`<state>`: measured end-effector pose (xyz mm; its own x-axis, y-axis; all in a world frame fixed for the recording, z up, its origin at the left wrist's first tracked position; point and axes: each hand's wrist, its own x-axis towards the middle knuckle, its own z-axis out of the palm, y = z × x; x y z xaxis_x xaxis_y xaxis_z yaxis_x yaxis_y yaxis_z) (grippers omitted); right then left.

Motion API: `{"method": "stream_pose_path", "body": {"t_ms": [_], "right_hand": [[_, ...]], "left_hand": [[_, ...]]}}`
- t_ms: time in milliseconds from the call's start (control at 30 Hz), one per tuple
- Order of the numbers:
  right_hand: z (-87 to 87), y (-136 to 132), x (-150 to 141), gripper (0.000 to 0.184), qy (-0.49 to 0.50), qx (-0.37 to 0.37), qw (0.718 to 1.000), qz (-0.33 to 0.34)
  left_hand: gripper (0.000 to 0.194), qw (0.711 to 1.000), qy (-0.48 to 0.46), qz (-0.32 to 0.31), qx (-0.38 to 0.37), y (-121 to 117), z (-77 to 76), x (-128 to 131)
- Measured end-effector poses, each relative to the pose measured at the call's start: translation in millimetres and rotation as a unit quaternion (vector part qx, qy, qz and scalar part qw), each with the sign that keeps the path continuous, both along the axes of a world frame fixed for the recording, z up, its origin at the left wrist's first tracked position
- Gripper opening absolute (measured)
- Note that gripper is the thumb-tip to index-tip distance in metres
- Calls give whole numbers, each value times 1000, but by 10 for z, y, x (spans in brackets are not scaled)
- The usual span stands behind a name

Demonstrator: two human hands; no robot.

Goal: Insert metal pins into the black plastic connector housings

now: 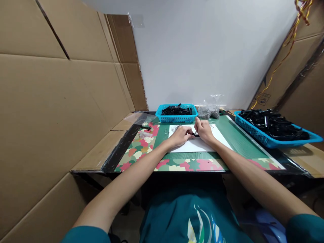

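Note:
My left hand [180, 135] is closed, its thumb and fingertips pinching a small black part [195, 135] low over a white sheet [192, 147]. My right hand [204, 130] meets the other end of that part, curled into a fist with the thumb up. A thin shiny sliver shows below the right fist, but what the fist grips is mostly hidden. Behind my left hand, a scatter of tiny dark pieces [176, 128] lies on the sheet.
A blue basket [177, 119] of black parts stands at the back, beside clear bags [209, 112] of small pieces. A larger blue basket [265, 139] heaped with black parts is at the right. Cardboard walls [96, 84] enclose the left. A green mat [240, 141] covers the table.

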<state>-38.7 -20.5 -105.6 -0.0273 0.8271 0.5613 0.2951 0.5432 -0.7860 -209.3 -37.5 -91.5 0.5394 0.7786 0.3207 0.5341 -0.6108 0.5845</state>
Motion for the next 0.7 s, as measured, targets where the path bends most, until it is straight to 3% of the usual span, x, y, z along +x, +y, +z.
{"method": "stream_pose_path", "body": {"t_ms": [367,700], "right_hand": [[-39,16,11,82,-20,11,1000,-4],[-22,-26,-25,82,-48,30,997,-47]], "left_hand": [[9,1000,-17,-17,7,41,-45,14],[11,998,-51,-25,-5,69,-101,41]]}}
